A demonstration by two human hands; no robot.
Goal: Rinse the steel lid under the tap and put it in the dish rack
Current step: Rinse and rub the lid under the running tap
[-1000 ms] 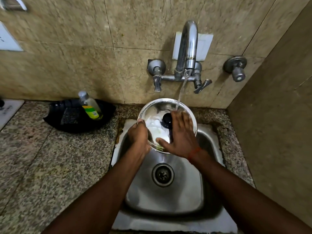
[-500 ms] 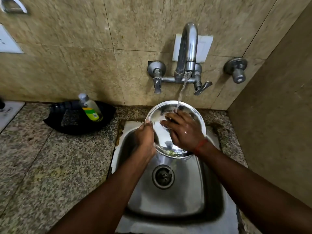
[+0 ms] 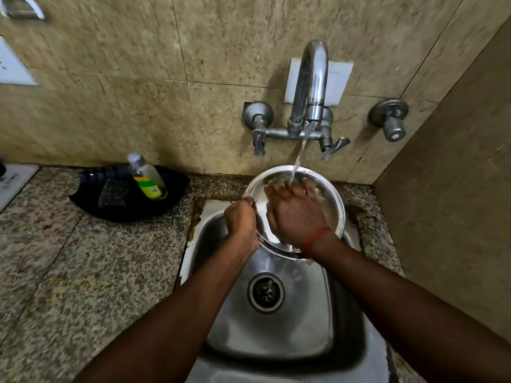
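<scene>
The round steel lid [image 3: 330, 205] is held tilted over the back of the steel sink [image 3: 276, 327], under the running tap [image 3: 311, 87]. My left hand [image 3: 242, 222] grips the lid's left rim. My right hand [image 3: 294, 214] lies flat on the lid's inner face, fingers spread, with the water stream landing at its fingertips. The lid's knob is hidden. No dish rack is in view.
A black tray [image 3: 91, 200] with a dish-soap bottle [image 3: 148, 178] sits on the granite counter [image 3: 83, 272] left of the sink. A second valve [image 3: 390, 120] sticks out of the tiled wall at the right. A side wall closes in on the right.
The lid went from showing its black knob to showing its inner face. My right hand slid up across it toward the water stream. My left hand kept hold of the rim.
</scene>
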